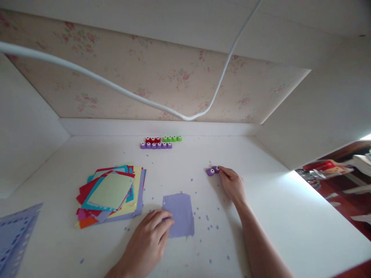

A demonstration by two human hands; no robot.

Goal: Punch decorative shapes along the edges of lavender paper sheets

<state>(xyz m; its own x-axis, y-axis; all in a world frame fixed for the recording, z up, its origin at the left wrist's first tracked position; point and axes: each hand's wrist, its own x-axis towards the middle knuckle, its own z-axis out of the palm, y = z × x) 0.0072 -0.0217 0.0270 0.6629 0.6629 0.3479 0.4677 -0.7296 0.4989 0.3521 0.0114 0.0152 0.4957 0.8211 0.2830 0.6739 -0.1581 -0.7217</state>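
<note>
My left hand [150, 233] rests flat on the white desk with its fingertips on the left edge of a small lilac paper sheet [180, 214]. My right hand [232, 184] reaches forward, its fingertips touching two small purple paper punches [213, 170] that stand side by side on the desk. The fingers of that hand are drawn together at the punches. Small purple paper bits [207, 222] lie scattered around the sheet.
A stack of coloured paper sheets [111, 195] lies at the left. Rows of red, green and purple punches [160, 142] stand near the back wall. A punched lilac sheet [16, 235] lies at the far left. A white cable [185, 116] hangs overhead.
</note>
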